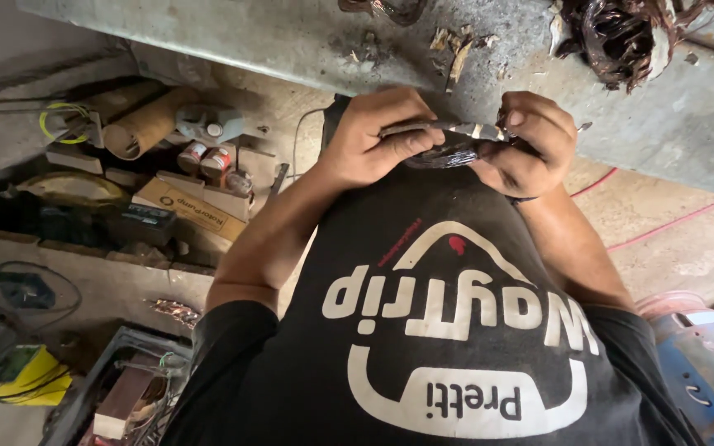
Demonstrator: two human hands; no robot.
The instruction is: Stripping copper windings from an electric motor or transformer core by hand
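dark bundle (448, 153) half hidden by fingers (411, 142)

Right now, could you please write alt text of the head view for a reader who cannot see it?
Two bare hands, left hand and right hand, grip a thin dark rod together at the edge of a grey workbench. Below are a black printed shirt and a cluttered floor.

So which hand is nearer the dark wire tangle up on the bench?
Right. The right hand sits just below and left of the wire tangle. The left hand is farther left. Both grip one taped rod.
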